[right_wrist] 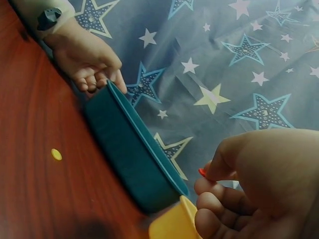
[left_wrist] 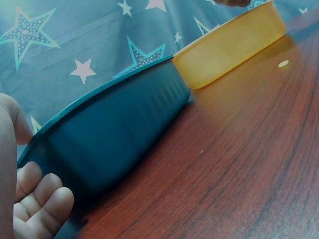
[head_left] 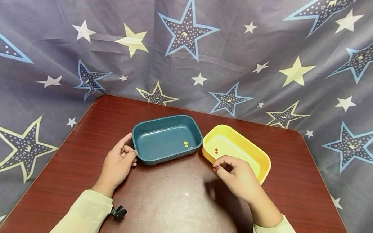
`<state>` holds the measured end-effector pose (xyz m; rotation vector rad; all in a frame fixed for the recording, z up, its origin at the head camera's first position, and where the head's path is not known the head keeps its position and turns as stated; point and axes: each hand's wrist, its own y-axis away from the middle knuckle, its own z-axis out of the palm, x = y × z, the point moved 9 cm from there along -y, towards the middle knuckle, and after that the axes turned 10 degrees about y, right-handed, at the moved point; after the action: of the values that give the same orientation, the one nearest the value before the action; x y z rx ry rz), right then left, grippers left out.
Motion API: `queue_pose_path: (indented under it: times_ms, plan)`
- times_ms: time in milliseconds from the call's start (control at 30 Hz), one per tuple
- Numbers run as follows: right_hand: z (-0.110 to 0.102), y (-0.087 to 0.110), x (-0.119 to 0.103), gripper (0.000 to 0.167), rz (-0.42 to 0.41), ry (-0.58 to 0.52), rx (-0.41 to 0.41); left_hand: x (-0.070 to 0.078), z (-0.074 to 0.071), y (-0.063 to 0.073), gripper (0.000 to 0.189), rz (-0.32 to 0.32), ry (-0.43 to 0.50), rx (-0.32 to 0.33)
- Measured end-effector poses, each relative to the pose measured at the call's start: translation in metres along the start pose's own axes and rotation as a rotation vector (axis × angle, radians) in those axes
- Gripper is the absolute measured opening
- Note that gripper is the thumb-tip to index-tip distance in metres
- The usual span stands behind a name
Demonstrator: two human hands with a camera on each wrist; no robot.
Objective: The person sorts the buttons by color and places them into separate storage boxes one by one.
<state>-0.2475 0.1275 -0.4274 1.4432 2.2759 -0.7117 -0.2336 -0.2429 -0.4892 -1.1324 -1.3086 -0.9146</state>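
Observation:
My right hand (head_left: 239,176) pinches a small red disc (right_wrist: 202,172) between thumb and forefinger, over the near edge of the yellow tray (head_left: 265,156). Two small red discs (head_left: 216,151) lie inside that tray near its left end. My left hand (head_left: 116,164) rests against the outside of the left end of the teal tray (head_left: 157,157), its fingers touching near the rim. A few small yellow discs (head_left: 186,144) sit in the teal tray's right end, with tiny pale specks beside them. A single small yellow disc (right_wrist: 56,154) lies on the tabletop, looking whitish in the head view.
Both trays stand side by side on a dark red wooden table (head_left: 154,208), their near ends almost touching. A grey curtain with stars (head_left: 112,64) hangs behind the table. Black wrist devices (head_left: 119,213) sit at the cuffs of the pale sleeves (head_left: 84,210).

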Motion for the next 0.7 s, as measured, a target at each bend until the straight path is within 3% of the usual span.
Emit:
queue_pose_path:
  times_ms: [333,700]
  plan:
    - [-0.017,-0.014,0.013,0.012,0.030,0.015,-0.014,-0.032,-0.005,-0.011,0.062,-0.004,0.013,0.003]
    - [-0.026,-0.025,0.030,0.019,0.079,-0.004,-0.043,-0.034,-0.005,-0.011,0.062,0.002,0.022,0.007]
